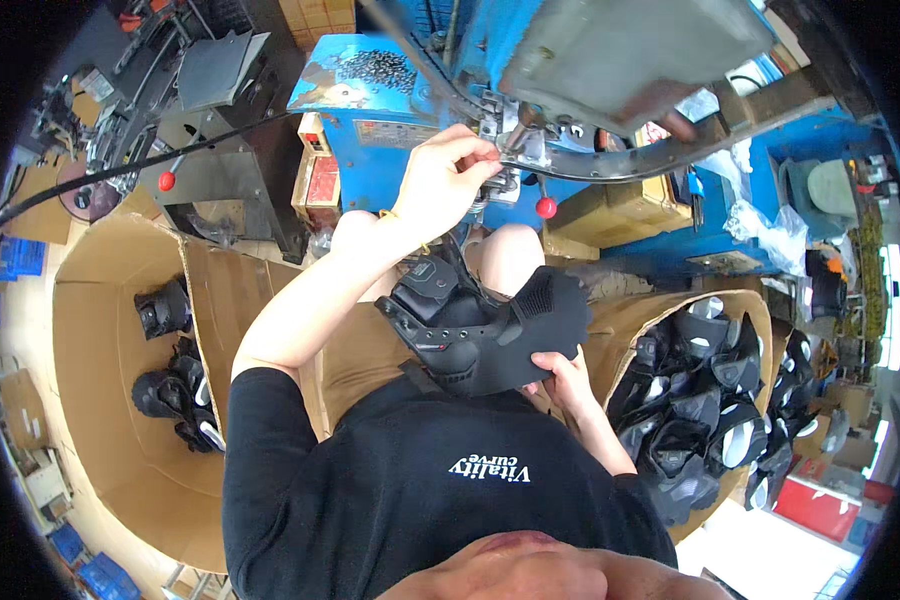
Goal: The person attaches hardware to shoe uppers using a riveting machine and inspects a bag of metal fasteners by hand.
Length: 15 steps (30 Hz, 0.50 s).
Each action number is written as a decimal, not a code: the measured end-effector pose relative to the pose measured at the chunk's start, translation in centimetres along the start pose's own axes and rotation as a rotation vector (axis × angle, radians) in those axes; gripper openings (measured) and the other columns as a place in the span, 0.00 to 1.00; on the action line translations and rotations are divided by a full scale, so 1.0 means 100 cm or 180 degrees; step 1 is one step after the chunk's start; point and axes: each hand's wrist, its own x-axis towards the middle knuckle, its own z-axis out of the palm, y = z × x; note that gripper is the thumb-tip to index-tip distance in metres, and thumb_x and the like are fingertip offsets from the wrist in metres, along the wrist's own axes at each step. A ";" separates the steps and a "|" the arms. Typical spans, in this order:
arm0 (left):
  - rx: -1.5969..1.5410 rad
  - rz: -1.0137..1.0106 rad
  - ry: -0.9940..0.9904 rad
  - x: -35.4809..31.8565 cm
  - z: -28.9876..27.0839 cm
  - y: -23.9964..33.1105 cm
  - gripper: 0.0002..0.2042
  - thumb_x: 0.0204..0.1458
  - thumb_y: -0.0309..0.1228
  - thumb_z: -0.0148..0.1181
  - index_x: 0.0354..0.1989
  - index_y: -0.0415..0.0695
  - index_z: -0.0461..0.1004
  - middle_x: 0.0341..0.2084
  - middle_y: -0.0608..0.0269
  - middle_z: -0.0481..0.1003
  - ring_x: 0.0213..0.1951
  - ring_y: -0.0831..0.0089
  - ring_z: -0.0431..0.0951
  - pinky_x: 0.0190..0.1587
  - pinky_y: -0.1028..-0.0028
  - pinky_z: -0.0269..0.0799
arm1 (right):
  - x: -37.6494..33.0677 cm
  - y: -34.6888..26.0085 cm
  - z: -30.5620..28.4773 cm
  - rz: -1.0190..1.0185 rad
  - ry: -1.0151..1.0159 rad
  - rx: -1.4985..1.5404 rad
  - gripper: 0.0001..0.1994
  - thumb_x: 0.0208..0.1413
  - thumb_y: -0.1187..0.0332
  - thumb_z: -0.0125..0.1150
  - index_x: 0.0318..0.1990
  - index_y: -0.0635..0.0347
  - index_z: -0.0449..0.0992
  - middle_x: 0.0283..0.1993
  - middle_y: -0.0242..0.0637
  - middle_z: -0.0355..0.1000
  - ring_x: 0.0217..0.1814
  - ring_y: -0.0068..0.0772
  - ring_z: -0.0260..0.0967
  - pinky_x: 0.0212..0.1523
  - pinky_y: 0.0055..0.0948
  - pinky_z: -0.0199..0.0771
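Observation:
My left hand [448,180] is raised to the metal working head [515,145] of a blue machine. Its fingertips are pinched together there, and whatever they may hold is too small to make out. Below it, over my lap, is a black shoe upper [505,345] with ribbed panels and a row of small eyelets along one side. My right hand [564,381] grips the upper's lower right edge, thumb on top and the other fingers mostly hidden beneath.
An open cardboard box [120,440] at my left has several black uppers inside. At my right, another carton [610,345] is heaped with black and white ones. Many small dark pieces [375,70] lie on the blue machine top. A red-knobbed lever [546,208] hangs beside the working head.

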 end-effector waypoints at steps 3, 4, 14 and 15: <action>0.0820 0.0895 0.0469 -0.002 0.003 -0.001 0.05 0.43 0.25 0.66 0.28 0.39 0.79 0.27 0.61 0.71 0.32 0.66 0.73 0.34 0.72 0.69 | -0.001 0.003 -0.008 -0.0028 -0.0111 0.0053 0.09 0.51 0.77 0.56 0.40 0.71 0.70 0.28 0.43 0.73 0.20 0.33 0.69 0.18 0.26 0.69; 0.1127 0.1105 0.0417 -0.004 0.002 -0.003 0.09 0.41 0.27 0.68 0.32 0.40 0.79 0.29 0.60 0.71 0.36 0.61 0.73 0.38 0.69 0.69 | -0.001 0.005 -0.011 -0.0059 -0.0178 0.0090 0.09 0.51 0.77 0.56 0.40 0.71 0.70 0.28 0.43 0.73 0.20 0.32 0.69 0.18 0.26 0.69; 0.1536 0.1243 -0.1787 -0.100 -0.024 -0.002 0.10 0.46 0.39 0.65 0.29 0.48 0.76 0.29 0.66 0.74 0.34 0.67 0.74 0.43 0.65 0.62 | 0.010 -0.046 0.016 -0.0054 0.0323 -0.0458 0.12 0.50 0.73 0.59 0.42 0.70 0.72 0.30 0.42 0.74 0.20 0.30 0.70 0.17 0.25 0.69; 0.1511 0.1211 -0.1823 -0.100 -0.022 0.009 0.10 0.46 0.39 0.65 0.29 0.48 0.76 0.29 0.66 0.74 0.34 0.67 0.74 0.43 0.65 0.62 | 0.018 -0.052 0.017 -0.0023 0.0412 -0.0453 0.12 0.50 0.72 0.58 0.42 0.70 0.72 0.29 0.41 0.74 0.20 0.30 0.70 0.16 0.24 0.68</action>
